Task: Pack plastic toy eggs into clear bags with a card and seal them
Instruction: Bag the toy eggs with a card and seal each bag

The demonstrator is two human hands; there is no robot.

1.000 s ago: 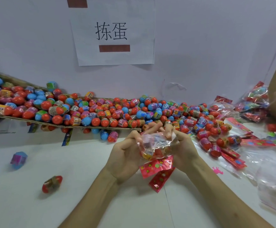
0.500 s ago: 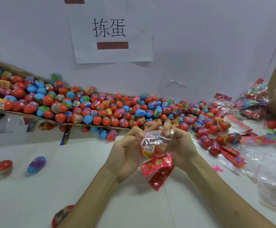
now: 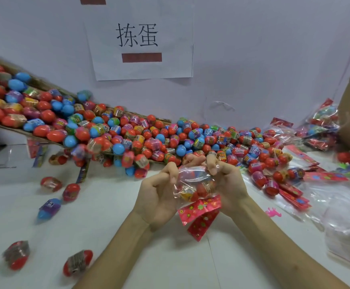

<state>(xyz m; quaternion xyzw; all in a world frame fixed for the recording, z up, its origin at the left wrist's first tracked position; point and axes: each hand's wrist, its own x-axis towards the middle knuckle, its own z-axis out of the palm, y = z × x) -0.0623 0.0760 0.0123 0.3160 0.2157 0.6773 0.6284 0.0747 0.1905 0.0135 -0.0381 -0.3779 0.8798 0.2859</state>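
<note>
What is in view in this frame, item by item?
eggs: many, mostly red and blue, heaped on the tray and table along the wall
loose eggs: at least five, mostly red, table front left
tray: one, brown cardboard, tilted, back left
bag: one, clear, eggs inside, between the hands
card: count unclear, red flowered, under the bag
filled bags: several, clear, far right
empty bags: a stack, clear, front right
sign: one, white, wall
table: one, white
left hand: pinches the bag's left side
right hand: pinches the bag's top right
</note>
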